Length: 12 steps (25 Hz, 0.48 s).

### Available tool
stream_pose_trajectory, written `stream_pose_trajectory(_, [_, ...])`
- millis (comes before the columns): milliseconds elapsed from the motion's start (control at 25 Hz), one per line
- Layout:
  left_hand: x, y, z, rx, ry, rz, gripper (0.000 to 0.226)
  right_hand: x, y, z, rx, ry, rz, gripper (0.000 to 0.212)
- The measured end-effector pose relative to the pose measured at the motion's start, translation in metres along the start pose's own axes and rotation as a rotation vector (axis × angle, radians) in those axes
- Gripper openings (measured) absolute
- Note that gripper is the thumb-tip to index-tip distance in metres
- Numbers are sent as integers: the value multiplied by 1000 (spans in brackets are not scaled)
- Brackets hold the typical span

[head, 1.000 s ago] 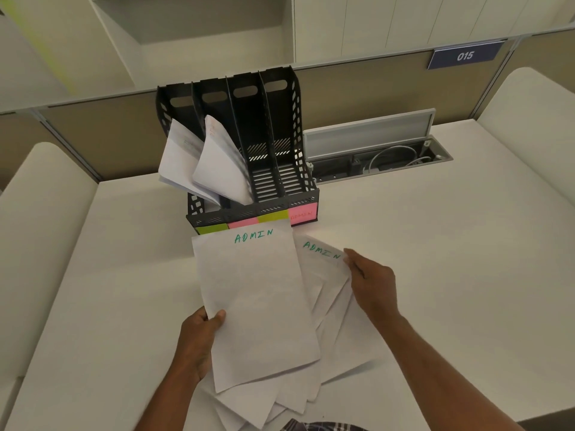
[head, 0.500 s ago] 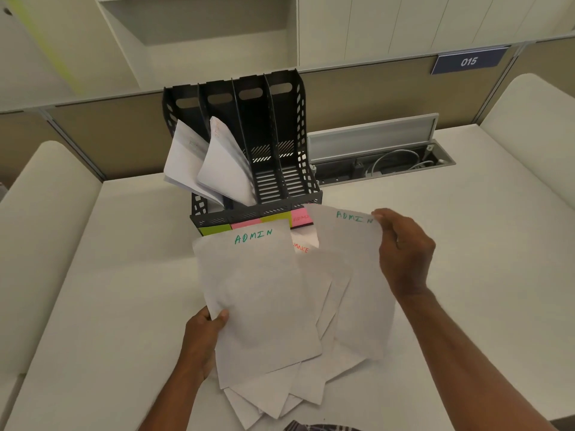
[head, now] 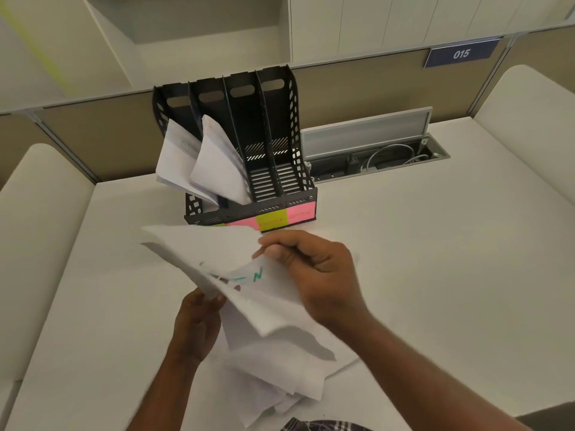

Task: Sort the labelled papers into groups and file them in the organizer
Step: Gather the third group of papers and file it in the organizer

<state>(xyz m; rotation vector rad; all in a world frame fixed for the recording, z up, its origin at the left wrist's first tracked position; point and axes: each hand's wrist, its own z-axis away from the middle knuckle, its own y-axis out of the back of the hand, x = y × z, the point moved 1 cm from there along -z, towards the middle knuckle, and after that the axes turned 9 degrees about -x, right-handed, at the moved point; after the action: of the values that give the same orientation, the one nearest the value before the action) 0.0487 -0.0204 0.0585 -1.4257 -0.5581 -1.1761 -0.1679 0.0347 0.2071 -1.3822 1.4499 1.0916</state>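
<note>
Head view is showing me both hands raised over the desk (head: 435,275); my right hand (head: 314,275) is pinching the top edge of a sheet with green lettering (head: 249,276), thumb and curled fingers closed on it; my left hand (head: 199,318), below and to the left of the right one, is gripping the lower edge of the held sheets (head: 186,253), though I am not seeing exactly how its fingers lie because paper is covering them; the lettering is partly folded over and blurred, so I am reading only a final N. More loose papers (head: 280,384) are lying under both hands on the desk. The organizer (head: 273,126) is standing just beyond the right hand; its two left compartments are holding filed papers (head: 214,163), its two right ones are showing bare slats; coloured sticky labels (head: 280,217) are running along its front edge, too faint to read surely. I am judging that I am in the grouping step, gathering like-labelled sheets into one bundle; the next move is calling for squaring the bundle and carrying it forward into the compartment whose label matches.
</note>
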Motion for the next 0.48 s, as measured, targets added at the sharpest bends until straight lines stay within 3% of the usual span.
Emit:
stream_pose_trajectory(40, [8, -4, 0, -34, 1, 1, 38, -3, -7, 2, -7, -66, -96, 14])
stream_pose_trajectory(120, [22, -9, -2, -119, -18, 4, 77, -8, -13, 2, -1, -187, -241, 11])
stream_pose_trajectory(160, [27, -8, -3, -164, -41, -13, 79, -10, -13, 0, 6, -253, -316, 10])
stream_pose_trajectory(280, [44, -11, -1, -168, -169, -149, 9, -10, -10, -5, -3, -460, -512, 9])
stream_pose_trajectory(360, [44, -4, -4, -141, -201, -262, 44, -5, -5, -5, -8, -520, -503, 11])
stream_pose_trajectory(480, [44, 3, -4, -157, -166, -294, 43, 7, 2, -7, 82, -537, -551, 18])
